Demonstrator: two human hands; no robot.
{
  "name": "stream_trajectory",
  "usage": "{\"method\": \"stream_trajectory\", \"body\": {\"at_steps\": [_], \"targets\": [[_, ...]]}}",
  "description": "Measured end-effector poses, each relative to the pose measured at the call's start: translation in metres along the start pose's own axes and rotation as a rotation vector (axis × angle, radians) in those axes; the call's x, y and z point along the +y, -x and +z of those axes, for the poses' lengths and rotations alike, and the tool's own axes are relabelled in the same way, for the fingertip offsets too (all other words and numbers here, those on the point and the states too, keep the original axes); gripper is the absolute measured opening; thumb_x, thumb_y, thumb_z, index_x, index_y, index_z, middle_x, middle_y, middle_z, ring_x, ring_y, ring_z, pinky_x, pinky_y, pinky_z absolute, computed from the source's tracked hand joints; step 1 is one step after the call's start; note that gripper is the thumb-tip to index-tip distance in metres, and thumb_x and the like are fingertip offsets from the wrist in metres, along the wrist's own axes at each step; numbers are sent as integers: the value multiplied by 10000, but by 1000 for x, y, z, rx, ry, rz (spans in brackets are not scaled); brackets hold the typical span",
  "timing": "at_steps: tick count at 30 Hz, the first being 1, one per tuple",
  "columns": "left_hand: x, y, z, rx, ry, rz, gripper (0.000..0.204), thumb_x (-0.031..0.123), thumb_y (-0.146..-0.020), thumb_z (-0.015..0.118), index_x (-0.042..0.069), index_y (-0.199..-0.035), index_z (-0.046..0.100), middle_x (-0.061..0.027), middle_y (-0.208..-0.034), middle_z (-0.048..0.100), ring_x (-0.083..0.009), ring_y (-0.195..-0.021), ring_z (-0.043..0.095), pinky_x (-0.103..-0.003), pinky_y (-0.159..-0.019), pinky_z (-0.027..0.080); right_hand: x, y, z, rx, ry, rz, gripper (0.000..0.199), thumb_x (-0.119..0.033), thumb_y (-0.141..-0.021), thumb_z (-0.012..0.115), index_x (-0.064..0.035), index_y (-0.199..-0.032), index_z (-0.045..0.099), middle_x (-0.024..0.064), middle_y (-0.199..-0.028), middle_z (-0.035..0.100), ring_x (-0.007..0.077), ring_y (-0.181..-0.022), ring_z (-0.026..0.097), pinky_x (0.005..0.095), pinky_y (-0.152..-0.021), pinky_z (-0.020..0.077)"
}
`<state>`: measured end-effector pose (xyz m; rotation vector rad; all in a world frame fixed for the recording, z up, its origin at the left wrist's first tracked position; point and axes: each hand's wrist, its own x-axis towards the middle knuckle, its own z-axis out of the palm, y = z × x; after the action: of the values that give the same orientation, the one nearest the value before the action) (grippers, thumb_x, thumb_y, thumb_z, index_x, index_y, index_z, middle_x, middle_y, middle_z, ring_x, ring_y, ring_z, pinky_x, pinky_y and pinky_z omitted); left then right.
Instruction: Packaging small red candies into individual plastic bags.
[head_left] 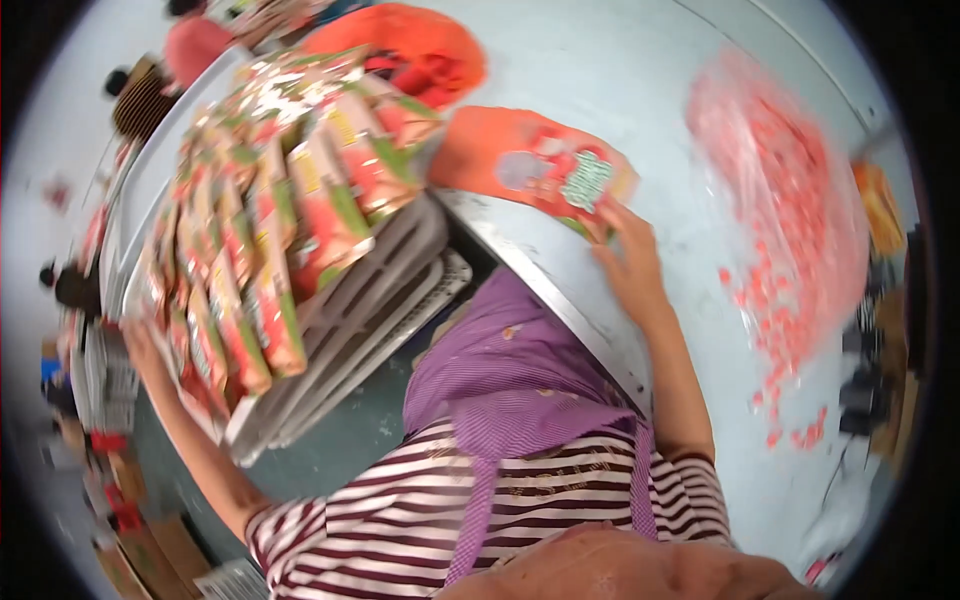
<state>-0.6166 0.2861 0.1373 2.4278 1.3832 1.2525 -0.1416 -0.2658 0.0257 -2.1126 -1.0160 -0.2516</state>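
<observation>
At the table's edge, my right hand (632, 260) grips the near right corner of a flat orange bag (480, 150) with a printed picture and a pale green patch. The bag lies on the pale table (700, 300). On my left, a grey-white plastic crate (425, 235) is filled with rows of shiny red, green and gold packets (270, 230), standing on edge. My left hand (143, 345) is at the crate's far left side, beside the packets; its fingers are blurred and partly hidden.
More crates (350, 385) are stacked under the full one. A clear pink plastic bag (800, 200) of small red pieces lies on the right, with some spilled out (770, 350). An orange-red bag (440, 50) sits at the back. Other people (195, 45) are at the far left. Cardboard boxes (160, 560) stand lower left.
</observation>
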Motion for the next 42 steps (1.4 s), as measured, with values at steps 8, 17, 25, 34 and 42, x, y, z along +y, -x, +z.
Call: {"method": "stream_trajectory", "body": {"at_steps": [8,17,25,34,42], "targets": [[318,157,46,-989,1473,598,499,398,-905,423,46,-1257,463,-299,-1267,430,-423,-1185,427,-531,-1028,271,24,17,12,-68,304,1,493,-323,-739,660,-125,-1173,538,110,-1294,450,284,-1236,345,498,-1026,201],[446,242,231,-1007,389,1137,564,344,-811,592,193,-1324,415,-151,-1440,251,-401,-1339,135,-530,-1058,119,57,25,6,295,-32,326,435,-293,-806,636,-59,-1156,525,146,-1215,471,280,-1131,435,407,-891,418],[444,264,240,-956,216,1144,511,484,-841,500,290,-1310,440,-181,-1460,177,-464,-1322,92,-587,-1026,71,34,9,-22,357,-936,912,453,-270,-862,585,3,-1201,462,130,-1186,472,183,-994,508,320,-739,491],[445,259,239,-943,304,1082,534,431,-811,579,227,-1290,467,-180,-1422,266,-424,-1314,169,-547,-1038,103,38,11,-19,20,-735,828,246,-248,-846,613,-3,-865,629,7,-701,603,59,-600,539,199,-561,446],[479,267,210,-1230,897,330,461,112,-693,743,12,-1062,486,-108,-925,547,-195,-839,572,-313,-706,474,-1,12,-16,-6,-1018,602,126,-97,-819,645,-33,-743,567,20,-740,622,39,-666,560,177,-578,434]]}}
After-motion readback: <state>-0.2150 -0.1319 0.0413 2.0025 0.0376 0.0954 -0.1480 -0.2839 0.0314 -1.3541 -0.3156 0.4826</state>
